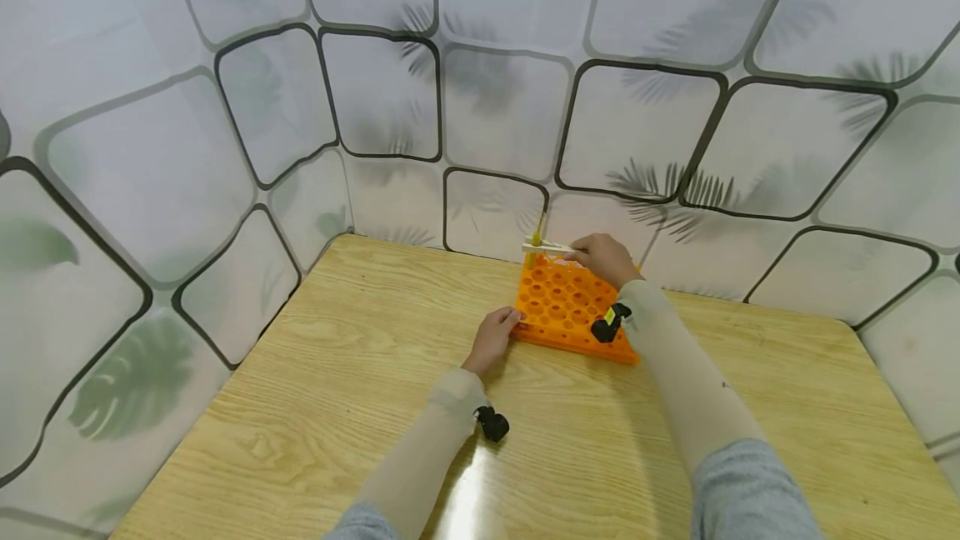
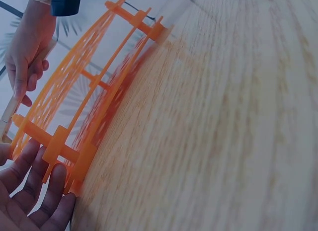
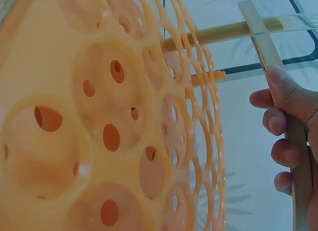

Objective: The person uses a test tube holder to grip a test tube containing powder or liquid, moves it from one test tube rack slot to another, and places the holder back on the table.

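Observation:
An orange test tube rack (image 1: 573, 307) with round holes stands on the wooden table. At its front left corner my left hand (image 1: 495, 336) grips the rack; in the left wrist view its fingers (image 2: 52, 191) curl about the end frame. My right hand (image 1: 606, 259) holds a wooden test tube clamp (image 3: 266, 47) by the handle. The clamp's jaws are around a test tube (image 3: 223, 34) with yellow contents low down and a clear upper part. The tube is roughly upright, its lower end at the rack's back left corner; how deep it sits cannot be told.
Patterned white curtains (image 1: 502, 115) close off the back and left of the table (image 1: 360, 340). The rack stands near the table's back edge. Small black cameras (image 1: 492, 423) are strapped to both wrists.

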Demonstrator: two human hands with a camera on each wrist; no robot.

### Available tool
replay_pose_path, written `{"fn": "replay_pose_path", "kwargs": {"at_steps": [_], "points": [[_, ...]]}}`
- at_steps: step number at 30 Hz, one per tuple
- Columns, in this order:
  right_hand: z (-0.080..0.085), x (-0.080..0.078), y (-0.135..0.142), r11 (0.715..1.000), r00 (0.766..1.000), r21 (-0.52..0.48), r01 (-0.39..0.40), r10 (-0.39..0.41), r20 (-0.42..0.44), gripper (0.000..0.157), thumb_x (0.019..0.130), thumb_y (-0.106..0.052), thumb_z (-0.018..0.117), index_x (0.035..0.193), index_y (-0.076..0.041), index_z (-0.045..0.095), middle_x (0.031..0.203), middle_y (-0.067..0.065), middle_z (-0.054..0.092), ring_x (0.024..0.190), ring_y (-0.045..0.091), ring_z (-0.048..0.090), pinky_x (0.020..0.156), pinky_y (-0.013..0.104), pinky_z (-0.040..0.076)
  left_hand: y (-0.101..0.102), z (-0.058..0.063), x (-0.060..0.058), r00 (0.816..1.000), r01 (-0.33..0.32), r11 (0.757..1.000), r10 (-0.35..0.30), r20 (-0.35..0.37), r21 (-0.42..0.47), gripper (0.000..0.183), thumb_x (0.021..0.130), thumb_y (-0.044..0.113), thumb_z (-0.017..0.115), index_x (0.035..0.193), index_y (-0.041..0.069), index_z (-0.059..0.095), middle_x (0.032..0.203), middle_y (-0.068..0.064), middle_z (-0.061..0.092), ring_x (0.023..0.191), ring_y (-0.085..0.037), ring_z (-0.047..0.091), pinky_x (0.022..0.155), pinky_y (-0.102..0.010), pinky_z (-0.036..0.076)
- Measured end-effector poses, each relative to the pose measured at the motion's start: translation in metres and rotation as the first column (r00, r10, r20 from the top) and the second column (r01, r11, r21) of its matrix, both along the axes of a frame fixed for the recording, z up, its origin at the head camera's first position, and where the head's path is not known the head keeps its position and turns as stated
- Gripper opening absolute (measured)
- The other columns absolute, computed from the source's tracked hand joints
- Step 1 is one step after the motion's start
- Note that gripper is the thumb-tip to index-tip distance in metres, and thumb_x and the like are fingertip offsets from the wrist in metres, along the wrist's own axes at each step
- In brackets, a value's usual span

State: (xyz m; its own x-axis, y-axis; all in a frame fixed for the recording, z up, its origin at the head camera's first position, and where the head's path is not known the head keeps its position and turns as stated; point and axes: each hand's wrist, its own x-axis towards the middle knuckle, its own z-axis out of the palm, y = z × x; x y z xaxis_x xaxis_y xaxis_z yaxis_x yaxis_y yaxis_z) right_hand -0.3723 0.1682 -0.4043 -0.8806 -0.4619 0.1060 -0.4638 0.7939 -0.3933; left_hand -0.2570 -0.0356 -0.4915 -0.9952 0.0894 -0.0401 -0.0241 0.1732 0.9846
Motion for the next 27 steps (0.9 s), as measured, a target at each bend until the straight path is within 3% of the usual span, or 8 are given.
{"fn": "replay_pose_path", "kwargs": {"at_steps": [7,15,24,27], "points": [[0.0001,-0.0002,0.0010,1.000,1.000,0.011,0.002,-0.001,-0.010,0.039,0.094,-0.024,0.056,0.060,-0.008,0.044,0.055,-0.001,0.031,0.051,0.014,0.030,0.055,0.029,0.030,-0.0009,0.0000,0.0003,1.000,0.002,1.000,-0.003,-0.008,-0.014,0.031,0.101,0.017,0.040,0.103,-0.005,0.063,0.110,-0.021,0.064,0.103,-0.031,0.059,0.091,-0.040,0.046],[-0.0040,-0.0021,0.0013,1.000,1.000,0.005,-0.001,0.001,-0.005,0.036,0.095,-0.025,0.055,0.072,0.003,0.058,0.056,0.000,0.034,0.051,0.014,0.029,0.055,0.030,0.030,-0.0009,-0.0005,-0.0001,1.000,0.006,1.000,-0.007,-0.016,-0.019,0.032,0.101,0.018,0.040,0.104,-0.005,0.062,0.109,-0.020,0.064,0.101,-0.029,0.060,0.089,-0.037,0.047],[-0.0031,-0.0013,0.0001,1.000,1.000,0.029,0.001,0.000,-0.030,0.034,0.094,-0.024,0.056,0.068,-0.002,0.055,0.057,0.002,0.039,0.052,0.014,0.031,0.055,0.029,0.030,-0.0009,0.0024,0.0006,1.000,0.010,1.000,-0.010,-0.022,-0.022,0.032,0.101,0.017,0.040,0.105,-0.006,0.062,0.111,-0.022,0.063,0.103,-0.033,0.059,0.092,-0.042,0.046],[-0.0028,-0.0012,-0.0001,1.000,1.000,0.030,0.007,-0.007,-0.016,0.029,0.094,-0.023,0.056,0.077,-0.001,0.063,0.062,0.009,0.052,0.053,0.014,0.035,0.057,0.030,0.032,-0.0008,0.0021,0.0002,1.000,0.010,1.000,-0.010,-0.022,-0.023,0.032,0.101,0.016,0.040,0.105,-0.006,0.062,0.111,-0.022,0.063,0.103,-0.033,0.059,0.090,-0.042,0.047]]}}
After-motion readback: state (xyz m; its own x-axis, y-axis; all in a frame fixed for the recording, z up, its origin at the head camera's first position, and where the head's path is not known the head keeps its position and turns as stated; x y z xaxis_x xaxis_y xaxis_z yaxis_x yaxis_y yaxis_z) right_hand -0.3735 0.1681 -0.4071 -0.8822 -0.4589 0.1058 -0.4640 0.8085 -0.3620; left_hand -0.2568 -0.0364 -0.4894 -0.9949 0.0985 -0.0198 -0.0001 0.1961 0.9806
